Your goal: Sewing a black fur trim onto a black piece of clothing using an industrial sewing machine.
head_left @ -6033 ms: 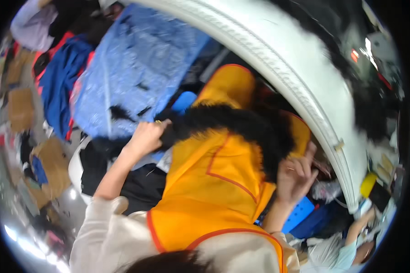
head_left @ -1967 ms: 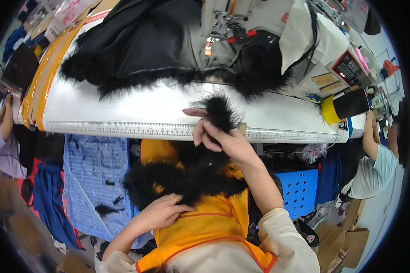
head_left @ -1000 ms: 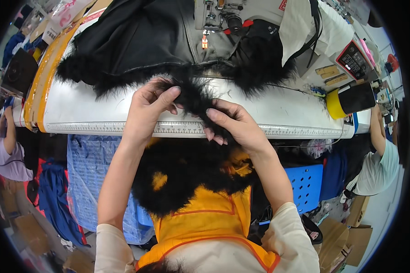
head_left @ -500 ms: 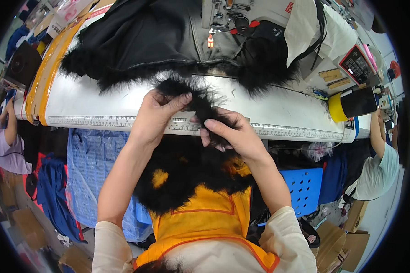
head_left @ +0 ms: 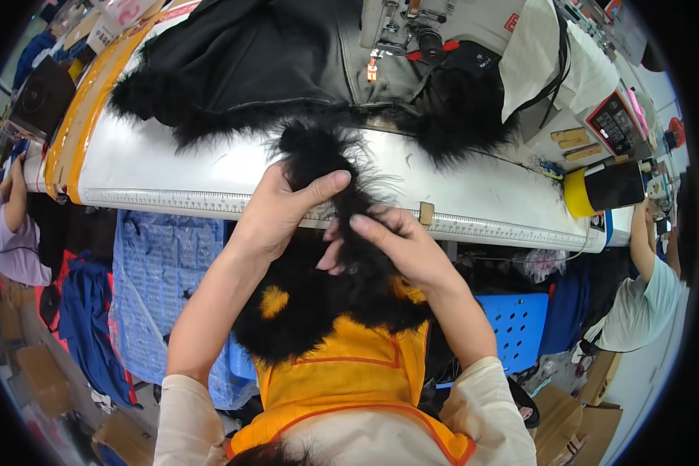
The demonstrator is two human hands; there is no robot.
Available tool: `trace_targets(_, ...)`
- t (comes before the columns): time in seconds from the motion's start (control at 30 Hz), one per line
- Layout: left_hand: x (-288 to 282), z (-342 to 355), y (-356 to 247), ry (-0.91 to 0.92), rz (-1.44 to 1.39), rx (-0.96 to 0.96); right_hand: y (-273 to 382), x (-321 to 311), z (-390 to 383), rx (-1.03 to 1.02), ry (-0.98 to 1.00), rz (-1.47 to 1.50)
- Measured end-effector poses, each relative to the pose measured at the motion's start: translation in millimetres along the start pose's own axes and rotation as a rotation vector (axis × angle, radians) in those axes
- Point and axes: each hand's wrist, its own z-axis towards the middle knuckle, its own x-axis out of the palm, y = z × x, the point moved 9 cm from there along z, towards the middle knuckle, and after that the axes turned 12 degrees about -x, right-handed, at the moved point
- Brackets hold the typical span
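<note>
A strip of black fur [head_left: 318, 155] is held above the ruler strip [head_left: 171, 199] on the front edge of the white table [head_left: 489, 186], its upper end projecting beyond that ruler. The left hand [head_left: 276, 210] pinches the fur between thumb and fingers; the right hand [head_left: 408, 245] grasps it lower down, its fingertips showing at the fur's left side. On the near side of the ruler, more black fur [head_left: 287, 330] lies over an orange apron [head_left: 342, 380]. Beyond the ruler are a fur-edged black garment [head_left: 272, 62], a sewing machine [head_left: 478, 23] and, toward the ruler's right end, a yellow-and-black cylinder [head_left: 598, 189].
</note>
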Motion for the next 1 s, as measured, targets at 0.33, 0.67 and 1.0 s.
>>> trace_targets(0.33, 22.1, -4.2, -17.4, 0.045, 0.879, 0.134, 81.8, -24.0, 21.7, -0.561, 0.001, -0.948)
trace_targets(0.67, -23.7, 10.8, -35.7, 0.019, 0.44, 0.175, 49.3, -59.4, 36.1, -0.177, -0.283, -0.361)
trace_targets(1.0, -26.9, 9.8, -47.3, -0.048, 0.479, 0.376, 45.5, -67.1, 40.8, -0.208, -0.329, -0.351)
